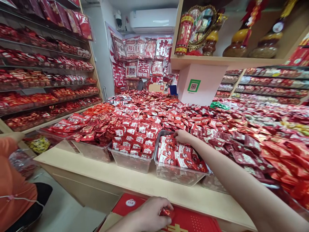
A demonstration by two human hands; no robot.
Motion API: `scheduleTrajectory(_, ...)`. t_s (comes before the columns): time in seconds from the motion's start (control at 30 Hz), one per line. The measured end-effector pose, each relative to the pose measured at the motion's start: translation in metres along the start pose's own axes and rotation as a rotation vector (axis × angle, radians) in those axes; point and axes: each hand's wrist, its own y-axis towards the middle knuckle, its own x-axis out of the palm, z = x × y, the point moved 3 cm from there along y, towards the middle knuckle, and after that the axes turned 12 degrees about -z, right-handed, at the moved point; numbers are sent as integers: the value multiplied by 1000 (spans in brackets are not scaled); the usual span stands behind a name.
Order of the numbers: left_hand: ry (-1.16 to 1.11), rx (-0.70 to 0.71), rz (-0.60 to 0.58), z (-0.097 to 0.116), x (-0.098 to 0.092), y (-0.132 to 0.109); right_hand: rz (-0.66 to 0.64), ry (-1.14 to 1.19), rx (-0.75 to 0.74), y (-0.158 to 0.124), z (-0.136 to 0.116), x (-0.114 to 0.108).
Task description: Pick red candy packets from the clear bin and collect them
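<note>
My right hand [182, 136] reaches forward into a clear plastic bin [177, 175] of red-and-white wrapped candies [180, 154], its fingers curled down among the packets at the bin's far edge. My left hand [151, 216] is low at the front, fingers closed on a small red candy packet [166, 212] over a red box [193, 222]. A second clear bin [130, 161] of red candies stands just left of the first.
A pale wooden counter edge [108, 175] runs across the front, with heaps of red sweets behind. Shelves of red packets line the left wall [43, 80] and right side. A person in an orange top [12, 190] stands at the left. A pink pillar with a QR code [193, 85] rises behind.
</note>
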Motion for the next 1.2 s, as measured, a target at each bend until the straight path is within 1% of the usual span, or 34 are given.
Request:
scheduleTrajectory(0.23, -3, 18, -14, -2, 3, 2, 9, 39, -51, -4, 4, 4)
scheduleTrajectory(0.43, -6, 10, -15, -4, 3, 2, -11, -3, -1, -9, 7, -3)
scheduleTrajectory(0.57, -4, 4, -10, -5, 4, 3, 41, 5, 9, -14, 2, -10)
scheduleTrajectory(0.77, -4, 21, -12, -2, 2, 2, 9, 160, -22, -16, -15, -4)
scheduleTrajectory(0.83, -9, 29, -14, -2, 2, 2, 28, 208, -38, -14, -18, -7)
scheduleTrajectory(0.9, -35, 32, -6, -3, 2, 3, 59, 281, -64, -14, -16, -15)
scheduleTrajectory(0.97, -145, 53, 12, -3, 2, 4, 145, 406, -67, -22, -10, -27)
scheduleTrajectory(1.0, -256, 66, 14, -2, 2, 4, 197, 487, -66, -29, -7, -33)
scheduleTrajectory(1.07, -591, 109, -11, 2, 0, 4, 254, 660, -97, -53, -6, -39)
scheduleTrajectory(1.1, -796, 152, -36, 7, -2, 2, 236, 749, -146, -67, -9, -37)
scheduleTrajectory(1.17, -1184, 291, -98, 18, -8, -3, 92, 863, -267, -99, -23, -22)
scheduleTrajectory(1.2, -1331, 379, -130, 24, -11, -6, 6, 881, -293, -114, -32, -10)
